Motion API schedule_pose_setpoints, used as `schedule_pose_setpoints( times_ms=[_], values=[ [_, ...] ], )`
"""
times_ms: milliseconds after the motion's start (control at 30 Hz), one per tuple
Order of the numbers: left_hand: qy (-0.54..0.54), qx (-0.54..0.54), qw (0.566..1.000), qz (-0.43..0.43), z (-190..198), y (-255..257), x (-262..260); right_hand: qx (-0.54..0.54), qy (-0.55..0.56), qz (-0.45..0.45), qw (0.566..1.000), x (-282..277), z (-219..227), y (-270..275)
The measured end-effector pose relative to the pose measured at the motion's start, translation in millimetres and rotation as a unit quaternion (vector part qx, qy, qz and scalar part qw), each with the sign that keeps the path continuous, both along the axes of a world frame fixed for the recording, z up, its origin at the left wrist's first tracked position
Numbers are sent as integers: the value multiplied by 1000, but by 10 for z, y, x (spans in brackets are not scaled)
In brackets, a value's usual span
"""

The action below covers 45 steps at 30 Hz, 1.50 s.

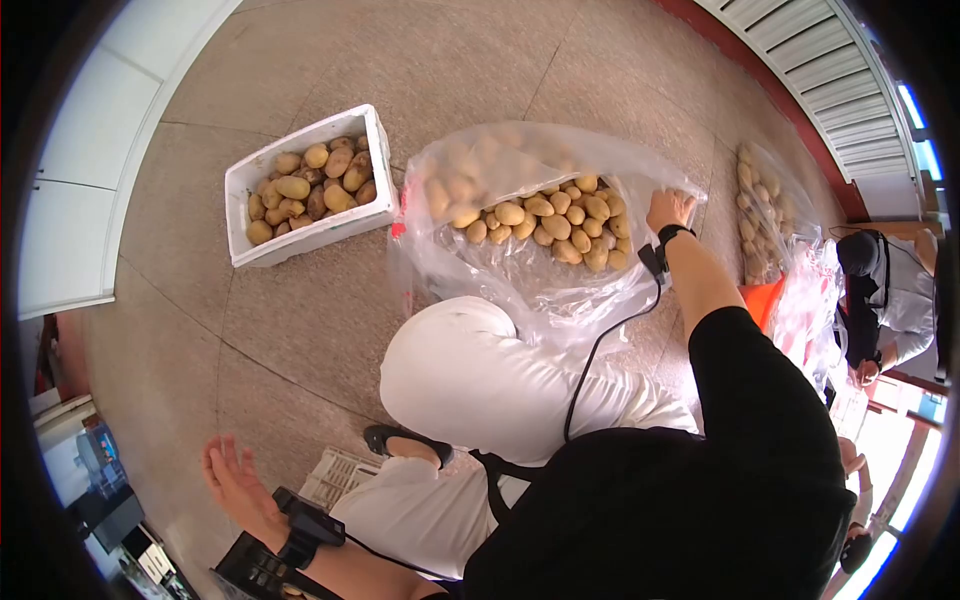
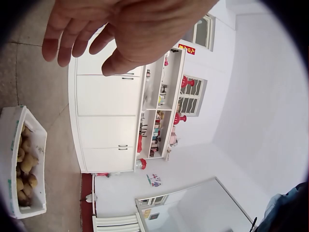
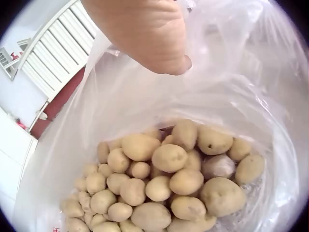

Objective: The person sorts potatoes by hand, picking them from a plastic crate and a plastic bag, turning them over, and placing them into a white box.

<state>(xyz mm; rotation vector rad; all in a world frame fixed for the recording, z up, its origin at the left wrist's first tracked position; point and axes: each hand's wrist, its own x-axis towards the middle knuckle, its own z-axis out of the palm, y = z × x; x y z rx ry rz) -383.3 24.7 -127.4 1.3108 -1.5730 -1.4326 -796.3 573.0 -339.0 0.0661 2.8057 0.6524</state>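
Note:
A large clear plastic bag [image 1: 660,175] lies open on the floor with many potatoes [image 1: 580,220] inside. The right hand [image 1: 670,210] grips the bag's rim on its right side; in the right wrist view the thumb side of the hand [image 3: 149,38] is above the potatoes [image 3: 169,158], against the plastic [image 3: 217,92]. The left hand [image 1: 243,490] is held out over the floor at the lower left, fingers spread, holding nothing; the left wrist view shows the same empty hand [image 2: 130,34]. A white foam box [image 1: 320,238] of potatoes [image 1: 293,187] stands left of the bag.
Another bag of potatoes [image 1: 762,205] stands at the right, beside an orange-red item [image 1: 763,302]. A white crate [image 1: 340,478] is beside the person's foot. White cabinets [image 1: 85,160] line the left side. Another person [image 1: 905,300] is at the far right.

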Motion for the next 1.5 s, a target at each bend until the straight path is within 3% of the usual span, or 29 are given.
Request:
schedule_pose_setpoints(
  times_ms=[100, 167, 233, 300, 400, 600, 700, 867, 1033, 1367, 1467, 1500],
  values=[
    [-2, 8, 1000, -14, -2, -4, -36, -22, -42, 49, 998, 288, -252, 47],
    [-9, -1, 999, -31, 15, 34, -71, -33, -57, 143, 988, 502, -455, 12],
    [-15, -7, 999, -38, -37, -16, -25, -93, -105, 124, 982, 632, -581, -79],
    [-23, -13, 999, -41, -52, -36, 2, -274, -122, 45, 953, 735, -694, -174],
    [-32, -12, 999, -29, -69, -25, -43, -341, -74, 9, 937, 769, -704, -348],
    [-46, -6, 999, -24, -77, -39, -106, -344, -87, 21, 935, 613, -734, -546],
    [-51, -3, 998, -30, -98, -58, -119, -351, -44, -7, 935, 578, -983, -574],
    [-49, 8, 999, -15, -90, -44, -216, -317, -64, -18, 946, 566, -1126, -586],
    [-58, 10, 998, -29, -103, -23, -290, -285, -102, 14, 953, 655, -870, -672],
    [-74, -8, 996, -52, -100, 72, -410, -322, -54, -42, 944, 659, -1035, -670],
    [-74, -10, 996, -56, -99, 85, -396, -329, -39, -25, 943, 722, -1009, -705],
    [-73, -11, 996, -56, -98, 87, -388, -321, -29, 21, 947, 770, -1028, -696]
  ],
)
